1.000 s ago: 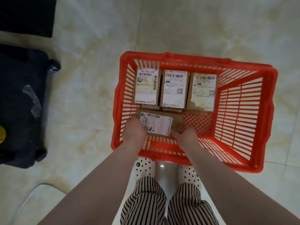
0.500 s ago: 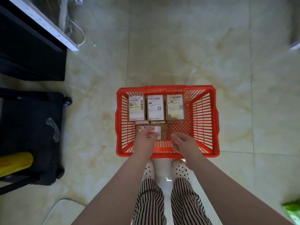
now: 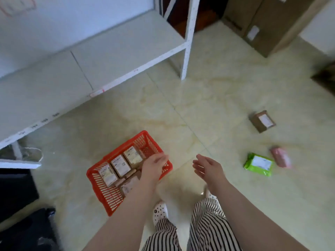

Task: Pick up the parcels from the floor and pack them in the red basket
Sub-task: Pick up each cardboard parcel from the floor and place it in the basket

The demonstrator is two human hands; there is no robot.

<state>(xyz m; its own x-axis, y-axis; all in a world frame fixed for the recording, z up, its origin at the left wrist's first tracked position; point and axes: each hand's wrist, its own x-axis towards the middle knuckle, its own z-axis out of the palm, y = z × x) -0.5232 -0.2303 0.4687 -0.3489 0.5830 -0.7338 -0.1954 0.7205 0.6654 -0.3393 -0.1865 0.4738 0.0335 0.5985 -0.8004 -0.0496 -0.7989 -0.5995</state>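
Observation:
The red basket point(image 3: 97, 185) stands on the floor at lower left and holds several brown labelled parcels point(image 3: 121, 165). My left hand point(image 3: 154, 166) hovers over the basket's right side, fingers relaxed and holding nothing. My right hand point(image 3: 208, 169) is raised to the right of the basket, palm open and empty. On the floor to the right lie a brown box parcel point(image 3: 262, 121), a green bag parcel point(image 3: 258, 164) and a pink parcel point(image 3: 281, 156).
A white shelf unit point(image 3: 90, 57) runs along the left and back, with a leg point(image 3: 185, 51) on the floor. Large cardboard boxes point(image 3: 262, 24) stand at the back right. A black case point(image 3: 27, 230) sits at lower left. My feet point(image 3: 160, 211) are beside the basket.
Both hands have let go of the fourth parcel and lifted out of the basket. The view has risen and swung right, bringing the shelf and the floor parcels into sight.

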